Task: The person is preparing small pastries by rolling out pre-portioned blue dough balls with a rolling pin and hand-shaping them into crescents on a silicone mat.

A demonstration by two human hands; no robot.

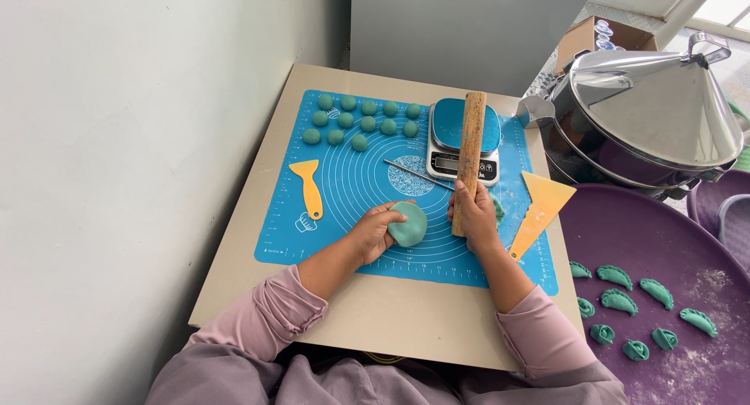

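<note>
The square beige table (234, 256) is closed in by a pale wall at 9 o'clock and a purple round tray (648, 241) at 3 o'clock; free room stays on the blue silicone mat (344, 210) near 12 o'clock. The left hand (376, 231) grasps the flat green dough disc (409, 224) at mat centre, fingers partly hidden behind it. The right hand (471, 215) is clenched around the rough wooden rolling pin (469, 159), which hides part of the small digital scale (464, 139).

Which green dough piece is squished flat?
The flat round disc in the left hand. The dough balls at the mat's far end are still round.
</note>
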